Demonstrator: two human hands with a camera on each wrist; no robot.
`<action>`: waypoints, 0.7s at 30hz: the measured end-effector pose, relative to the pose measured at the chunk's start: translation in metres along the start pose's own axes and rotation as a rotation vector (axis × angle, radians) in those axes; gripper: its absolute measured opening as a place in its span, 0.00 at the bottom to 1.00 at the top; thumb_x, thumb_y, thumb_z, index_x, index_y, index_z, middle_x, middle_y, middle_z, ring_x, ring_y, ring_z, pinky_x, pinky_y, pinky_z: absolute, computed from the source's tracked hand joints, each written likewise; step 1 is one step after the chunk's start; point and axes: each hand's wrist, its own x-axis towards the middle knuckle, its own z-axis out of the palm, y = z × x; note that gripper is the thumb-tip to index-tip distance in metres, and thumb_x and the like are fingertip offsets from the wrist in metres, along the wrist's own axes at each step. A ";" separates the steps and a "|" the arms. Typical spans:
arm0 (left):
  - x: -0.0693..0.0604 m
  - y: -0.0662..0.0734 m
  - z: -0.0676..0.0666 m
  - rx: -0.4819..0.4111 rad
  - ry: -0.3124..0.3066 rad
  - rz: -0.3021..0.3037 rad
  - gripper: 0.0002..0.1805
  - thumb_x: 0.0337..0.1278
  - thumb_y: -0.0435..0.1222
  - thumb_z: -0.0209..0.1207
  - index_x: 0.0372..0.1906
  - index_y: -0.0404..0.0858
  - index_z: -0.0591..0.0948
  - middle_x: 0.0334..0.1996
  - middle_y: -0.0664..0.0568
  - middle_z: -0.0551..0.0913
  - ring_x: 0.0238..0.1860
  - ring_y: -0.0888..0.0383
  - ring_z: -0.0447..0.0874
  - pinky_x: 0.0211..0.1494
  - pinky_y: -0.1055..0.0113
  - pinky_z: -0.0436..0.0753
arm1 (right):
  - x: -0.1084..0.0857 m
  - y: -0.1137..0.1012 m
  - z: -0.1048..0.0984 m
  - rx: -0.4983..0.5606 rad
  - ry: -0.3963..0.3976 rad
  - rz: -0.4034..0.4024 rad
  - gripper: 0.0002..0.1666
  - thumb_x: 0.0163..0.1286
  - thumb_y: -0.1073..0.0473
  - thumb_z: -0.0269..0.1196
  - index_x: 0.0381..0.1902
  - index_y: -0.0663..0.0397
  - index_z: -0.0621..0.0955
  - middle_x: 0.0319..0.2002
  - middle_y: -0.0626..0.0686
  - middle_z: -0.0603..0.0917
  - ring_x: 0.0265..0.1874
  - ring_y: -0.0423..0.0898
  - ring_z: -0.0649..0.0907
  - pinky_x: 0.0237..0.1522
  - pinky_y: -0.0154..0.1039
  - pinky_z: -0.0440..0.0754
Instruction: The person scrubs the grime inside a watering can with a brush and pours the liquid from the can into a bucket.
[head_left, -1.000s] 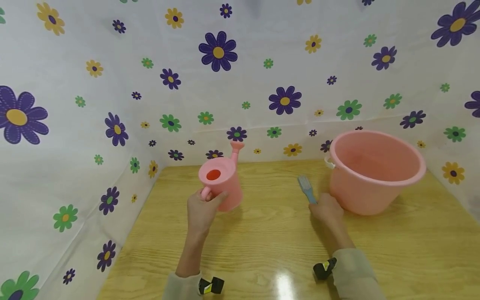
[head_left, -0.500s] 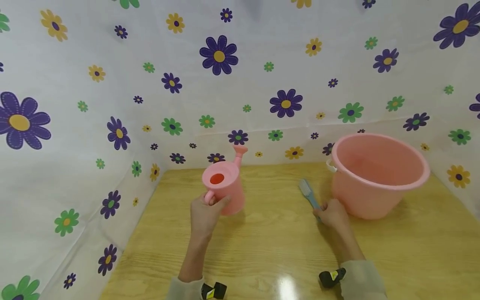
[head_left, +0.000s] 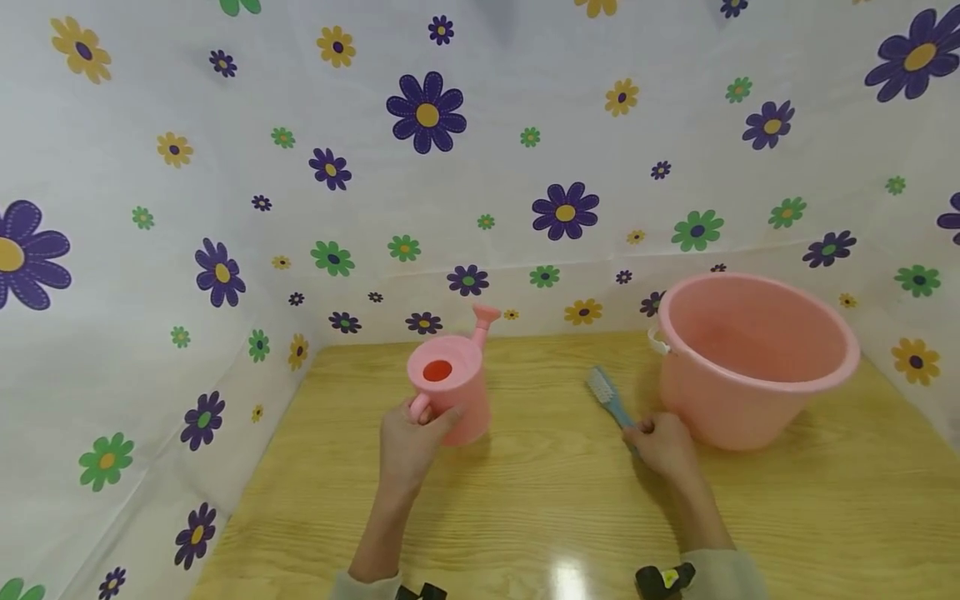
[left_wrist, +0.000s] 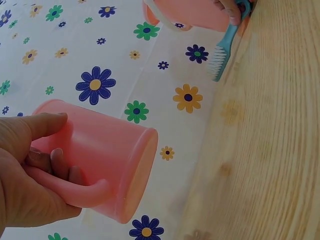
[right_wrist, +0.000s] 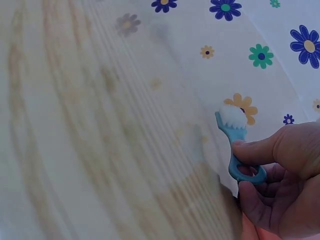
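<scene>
A pink watering can is held by my left hand, fingers curled through its handle and thumb along its side. In the left wrist view the can's base shows above the table. My right hand grips a blue brush with white bristles by its handle; the right wrist view shows thumb and fingers pinching it near the loop end. The brush head points away and to the left. Just right of this hand stands a large pink bucket with a white handle.
The wooden table reaches back to a white sheet printed with flowers, which also rises along the left and right sides. The bucket takes up the table's right rear part.
Over the last second my right hand has drawn the brush slightly toward me. The watering can is still in my left hand, a little lower in view. The head view has shifted slightly.
</scene>
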 end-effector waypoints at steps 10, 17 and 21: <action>0.005 0.005 -0.002 0.037 0.020 0.029 0.14 0.50 0.33 0.72 0.28 0.34 0.76 0.16 0.54 0.63 0.20 0.59 0.60 0.24 0.70 0.63 | 0.001 -0.016 -0.012 0.036 -0.003 -0.047 0.12 0.66 0.61 0.65 0.25 0.65 0.81 0.21 0.51 0.76 0.22 0.45 0.73 0.23 0.37 0.70; 0.000 0.008 -0.004 0.030 0.014 0.027 0.11 0.52 0.32 0.71 0.35 0.32 0.80 0.19 0.52 0.67 0.22 0.59 0.63 0.25 0.71 0.65 | -0.004 -0.023 -0.010 0.011 0.053 -0.132 0.10 0.65 0.63 0.67 0.28 0.65 0.80 0.23 0.52 0.79 0.24 0.44 0.75 0.27 0.36 0.72; -0.005 0.006 -0.004 0.028 -0.005 0.012 0.12 0.51 0.32 0.72 0.36 0.32 0.80 0.19 0.52 0.65 0.24 0.58 0.64 0.27 0.71 0.67 | -0.011 -0.028 -0.004 0.028 0.034 -0.129 0.09 0.66 0.63 0.66 0.29 0.64 0.80 0.23 0.52 0.79 0.24 0.44 0.74 0.26 0.35 0.72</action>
